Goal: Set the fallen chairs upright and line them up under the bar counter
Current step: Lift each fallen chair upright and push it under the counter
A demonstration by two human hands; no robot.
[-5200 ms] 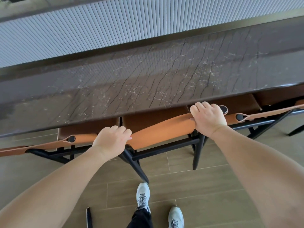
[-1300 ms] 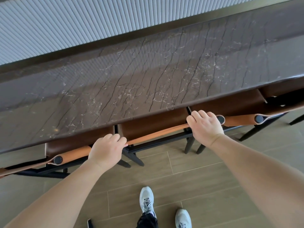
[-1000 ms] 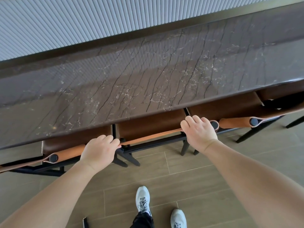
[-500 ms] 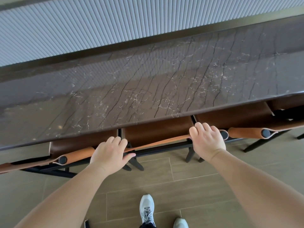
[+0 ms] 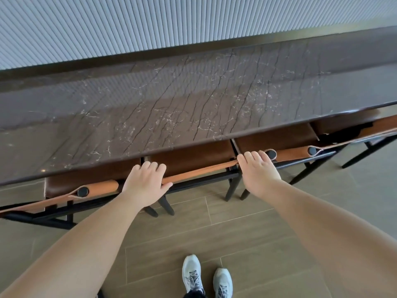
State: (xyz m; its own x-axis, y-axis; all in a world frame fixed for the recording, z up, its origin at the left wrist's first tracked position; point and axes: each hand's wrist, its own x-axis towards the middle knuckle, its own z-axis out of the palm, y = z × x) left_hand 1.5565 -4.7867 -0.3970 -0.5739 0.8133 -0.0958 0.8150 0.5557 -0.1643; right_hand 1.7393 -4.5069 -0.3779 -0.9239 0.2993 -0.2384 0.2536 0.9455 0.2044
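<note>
Several chairs with brown leather seats and black frames stand upright in a row, tucked under the dark marble bar counter. I stand behind the middle chair. My left hand lies on the left end of its tan leather backrest strap, fingers laid over it and thumb spread out. My right hand is curled over the strap's right end. The left chair and the right chair stand close on either side, and their rolled backrest ends almost touch my hands.
A ribbed grey wall runs behind the counter. A further chair sits at the far right, with black legs angling out over the wood-look floor tiles. My shoes stand a step back from the chairs.
The middle chair has slid in under the counter since the oldest frame. My left hand has loosened from a grip, with the thumb now spread. My right hand has stayed on the strap.
</note>
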